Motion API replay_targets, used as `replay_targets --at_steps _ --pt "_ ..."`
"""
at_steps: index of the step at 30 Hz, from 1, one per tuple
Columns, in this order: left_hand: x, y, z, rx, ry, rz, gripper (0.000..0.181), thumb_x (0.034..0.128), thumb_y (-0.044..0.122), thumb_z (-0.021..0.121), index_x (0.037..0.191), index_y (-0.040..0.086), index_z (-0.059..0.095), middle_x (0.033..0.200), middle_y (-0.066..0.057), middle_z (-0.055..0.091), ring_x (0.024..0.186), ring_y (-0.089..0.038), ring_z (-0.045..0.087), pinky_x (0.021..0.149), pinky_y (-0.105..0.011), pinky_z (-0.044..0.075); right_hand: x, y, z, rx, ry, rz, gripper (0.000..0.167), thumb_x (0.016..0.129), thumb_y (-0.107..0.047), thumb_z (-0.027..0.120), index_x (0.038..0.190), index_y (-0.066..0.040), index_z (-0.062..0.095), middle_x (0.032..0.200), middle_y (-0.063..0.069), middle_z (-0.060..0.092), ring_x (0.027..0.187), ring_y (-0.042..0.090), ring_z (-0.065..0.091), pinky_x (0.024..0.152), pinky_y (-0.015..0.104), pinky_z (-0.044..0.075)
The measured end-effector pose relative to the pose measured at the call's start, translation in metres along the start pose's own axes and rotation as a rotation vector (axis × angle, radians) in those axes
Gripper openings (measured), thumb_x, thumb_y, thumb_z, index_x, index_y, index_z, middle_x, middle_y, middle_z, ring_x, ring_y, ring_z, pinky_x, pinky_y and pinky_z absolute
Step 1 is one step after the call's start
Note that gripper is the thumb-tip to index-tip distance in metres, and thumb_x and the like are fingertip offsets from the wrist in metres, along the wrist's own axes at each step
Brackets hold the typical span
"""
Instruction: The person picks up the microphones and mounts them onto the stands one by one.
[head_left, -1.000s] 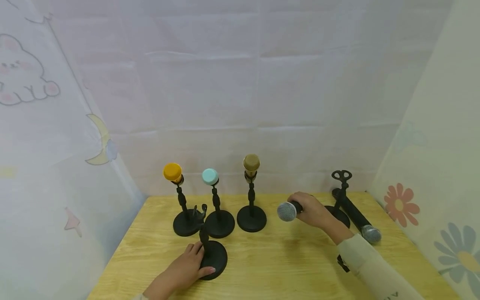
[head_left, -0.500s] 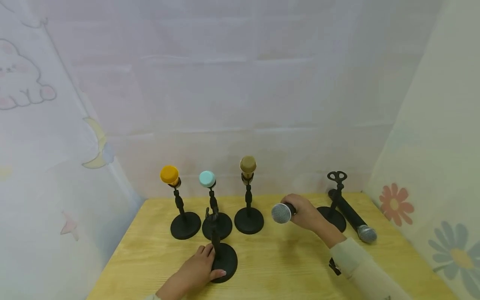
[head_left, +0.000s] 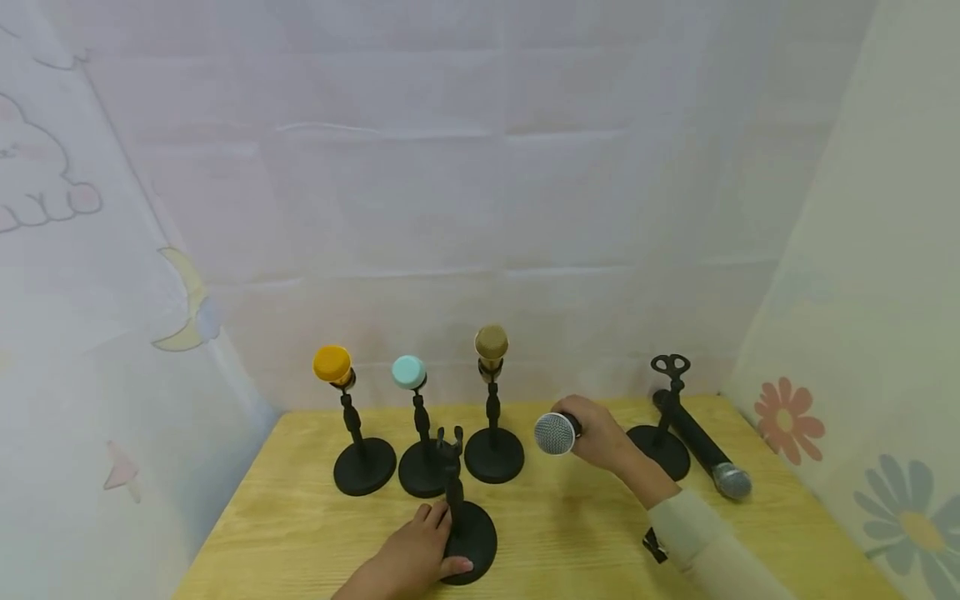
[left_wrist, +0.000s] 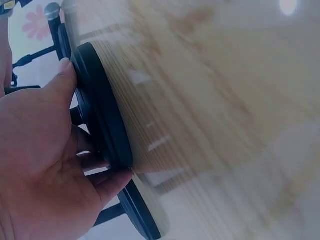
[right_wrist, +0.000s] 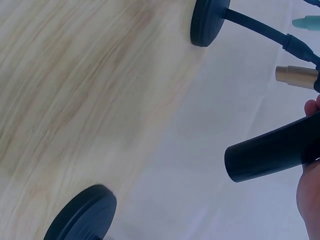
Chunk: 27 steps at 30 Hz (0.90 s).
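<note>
My left hand grips the round base of a black desktop microphone stand, thumb on one side of the rim and fingers on the other. The base is on the table, and the stand's forked clip at the top holds nothing. To the right, my right hand holds a black microphone above the table, its silver mesh head facing left and toward me. In the right wrist view the dark handle of this microphone sticks out past the hand, which is partly cut off by the frame edge.
Behind stand three microphones on stands: orange, teal and gold. At the right are another stand with its clip unfilled and a black microphone lying flat. A small black object lies near my right sleeve.
My left hand has slid the stand to the right, and its clip has turned. The right hand keeps the microphone raised, shifted slightly left. The head view has shifted a little too.
</note>
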<state>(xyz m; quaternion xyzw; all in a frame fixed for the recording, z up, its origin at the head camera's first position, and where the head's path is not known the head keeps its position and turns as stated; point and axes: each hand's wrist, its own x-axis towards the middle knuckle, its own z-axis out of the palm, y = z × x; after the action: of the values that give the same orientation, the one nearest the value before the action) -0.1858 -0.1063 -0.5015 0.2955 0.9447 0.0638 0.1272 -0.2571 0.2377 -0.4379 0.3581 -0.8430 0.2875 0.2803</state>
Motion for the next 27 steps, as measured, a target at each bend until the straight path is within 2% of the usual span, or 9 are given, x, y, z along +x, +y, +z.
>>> replay_targets --at_steps 11,15,20,27 --pt "0.002 0.011 -0.002 0.04 0.028 0.042 0.087 0.0932 0.069 0.049 0.151 0.005 0.047 0.156 -0.012 0.04 0.135 -0.031 0.045 0.101 -0.042 0.052 0.014 -0.007 0.009 0.04 0.058 -0.092 0.047 0.068 0.008 0.088 0.104 -0.01 0.064 0.096 0.003 0.065 0.085 0.019 0.064 0.072 0.038 0.057" --pt "0.004 0.017 -0.003 0.035 0.027 0.039 0.087 0.093 0.069 0.05 0.151 0.005 0.047 0.157 -0.013 0.04 0.136 -0.031 0.045 0.102 -0.042 0.051 0.019 -0.011 0.007 0.057 0.079 -0.11 0.048 0.067 0.007 0.089 0.104 -0.01 0.064 0.096 0.003 0.065 0.085 0.019 0.064 0.071 0.039 0.057" --pt "0.01 0.022 0.0 0.032 -0.008 0.018 0.089 0.0921 0.072 0.048 0.153 0.008 0.046 0.159 -0.01 0.038 0.139 -0.029 0.043 0.106 -0.041 0.048 0.02 -0.015 0.006 0.064 0.097 -0.104 0.05 0.065 0.008 0.09 0.104 -0.009 0.063 0.095 0.003 0.065 0.084 0.019 0.065 0.071 0.04 0.057" --pt "0.013 0.027 0.002 0.044 -0.018 0.007 0.091 0.0914 0.075 0.045 0.154 0.009 0.044 0.161 -0.009 0.036 0.14 -0.029 0.042 0.107 -0.041 0.048 0.025 -0.025 0.002 0.083 0.128 -0.108 0.044 0.07 0.005 0.086 0.103 -0.009 0.062 0.093 0.002 0.064 0.082 0.017 0.064 0.069 0.041 0.056"
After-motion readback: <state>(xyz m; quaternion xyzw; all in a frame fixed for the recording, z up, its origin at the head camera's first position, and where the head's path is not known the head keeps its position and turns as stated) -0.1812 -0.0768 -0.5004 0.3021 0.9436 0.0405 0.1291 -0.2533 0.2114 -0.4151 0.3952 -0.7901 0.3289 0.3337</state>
